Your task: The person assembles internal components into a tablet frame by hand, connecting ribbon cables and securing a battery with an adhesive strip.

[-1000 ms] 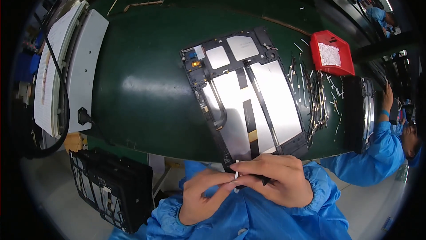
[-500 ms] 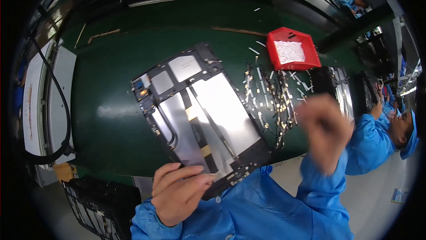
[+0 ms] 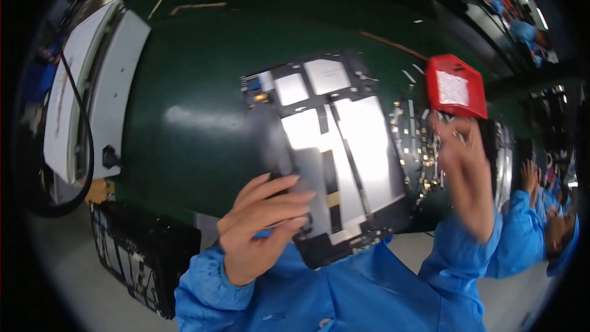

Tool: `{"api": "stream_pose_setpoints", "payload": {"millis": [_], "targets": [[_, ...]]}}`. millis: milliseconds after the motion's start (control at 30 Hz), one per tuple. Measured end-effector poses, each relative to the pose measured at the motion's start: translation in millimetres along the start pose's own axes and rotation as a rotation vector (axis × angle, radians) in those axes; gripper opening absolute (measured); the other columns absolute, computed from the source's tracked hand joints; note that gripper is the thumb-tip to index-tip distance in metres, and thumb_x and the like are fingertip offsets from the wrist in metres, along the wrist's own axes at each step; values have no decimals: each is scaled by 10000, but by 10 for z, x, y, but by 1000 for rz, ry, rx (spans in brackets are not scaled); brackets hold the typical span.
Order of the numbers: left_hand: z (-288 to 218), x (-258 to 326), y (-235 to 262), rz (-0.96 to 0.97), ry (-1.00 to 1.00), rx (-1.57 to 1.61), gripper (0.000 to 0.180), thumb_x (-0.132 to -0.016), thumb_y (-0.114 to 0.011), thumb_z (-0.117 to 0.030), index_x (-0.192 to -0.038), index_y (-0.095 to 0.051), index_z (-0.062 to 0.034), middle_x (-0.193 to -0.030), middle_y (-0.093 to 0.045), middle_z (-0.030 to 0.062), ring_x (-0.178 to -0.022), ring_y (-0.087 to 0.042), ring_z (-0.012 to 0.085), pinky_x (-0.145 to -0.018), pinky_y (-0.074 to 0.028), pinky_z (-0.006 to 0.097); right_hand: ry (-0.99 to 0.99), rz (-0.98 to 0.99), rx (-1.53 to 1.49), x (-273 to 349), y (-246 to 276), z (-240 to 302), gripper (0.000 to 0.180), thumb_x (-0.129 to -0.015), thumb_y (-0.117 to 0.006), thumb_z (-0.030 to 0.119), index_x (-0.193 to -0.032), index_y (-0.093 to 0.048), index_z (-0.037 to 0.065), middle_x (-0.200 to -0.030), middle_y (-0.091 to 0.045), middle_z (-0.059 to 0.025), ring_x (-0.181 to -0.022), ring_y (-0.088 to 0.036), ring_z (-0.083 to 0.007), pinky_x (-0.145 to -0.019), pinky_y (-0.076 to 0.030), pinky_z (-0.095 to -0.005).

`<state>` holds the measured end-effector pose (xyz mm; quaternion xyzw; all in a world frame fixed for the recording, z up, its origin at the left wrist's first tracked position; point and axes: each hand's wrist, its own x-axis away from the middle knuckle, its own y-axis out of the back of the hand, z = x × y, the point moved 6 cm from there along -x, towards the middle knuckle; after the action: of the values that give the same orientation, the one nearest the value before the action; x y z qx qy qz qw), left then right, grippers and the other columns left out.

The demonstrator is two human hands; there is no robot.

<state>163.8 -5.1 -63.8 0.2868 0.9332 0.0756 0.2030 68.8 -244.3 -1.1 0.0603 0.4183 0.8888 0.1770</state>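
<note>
My left hand (image 3: 261, 227) grips the lower left edge of an opened tablet body (image 3: 369, 141), fingers on its face and the rest hidden. The tablet has a black frame, shiny silver panels and dark ribbon strips, and is held tilted above the green table's near edge. A dark smear along its left edge is too blurred to make out. Over to the right, my right hand (image 3: 467, 163) is raised and smeared by motion, just below a red bin (image 3: 479, 98) of white strips. Beside it lie several thin flex cables (image 3: 415, 141) with gold and silver spots.
A white box-shaped unit (image 3: 126, 80) with a black cable (image 3: 90, 129) stands at the left. Below it is a black stack of tablet bodies (image 3: 144, 258). More tablet parts (image 3: 504, 160) lie right of my right hand. A co-worker in a blue sleeve (image 3: 519, 234) sits close by on the right.
The whole view has shifted, moving the table's things rightward and the red bin lower. The tablet is turned more upright. My right hand has come closer to the red bin.
</note>
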Motion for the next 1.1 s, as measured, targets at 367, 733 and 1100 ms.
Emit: {"api": "stream_pose_setpoints", "payload": {"millis": [367,733,1100], "targets": [[110,-39,31,-16,-6,14,119,-708,-729,-50,-812,-685,-87,-858,-699,53,-917,-645,224,-879,-414,371,492,32,-131,390,-997,631,224,-656,-673,45,-880,-670,27,-836,-583,-59,-727,-571,-199,-612,-466,-297],[151,-94,45,-12,-8,37,117,-695,-739,-55,-796,-687,-86,-826,-701,48,-885,-650,205,-834,-421,350,528,168,-81,356,-1029,604,278,-631,-642,99,-898,-668,27,-915,-569,-41,-834,-539,-185,-681,-444,-288],[85,-422,-117,163,-65,-321,117,-690,-754,-200,-806,-736,-193,-976,-663,-57,-1118,-502,181,-1041,-218,414,526,169,-66,376,-1026,607,284,-640,-638,101,-915,-664,35,-928,-565,-39,-835,-542,-184,-690,-446,-298]]}}
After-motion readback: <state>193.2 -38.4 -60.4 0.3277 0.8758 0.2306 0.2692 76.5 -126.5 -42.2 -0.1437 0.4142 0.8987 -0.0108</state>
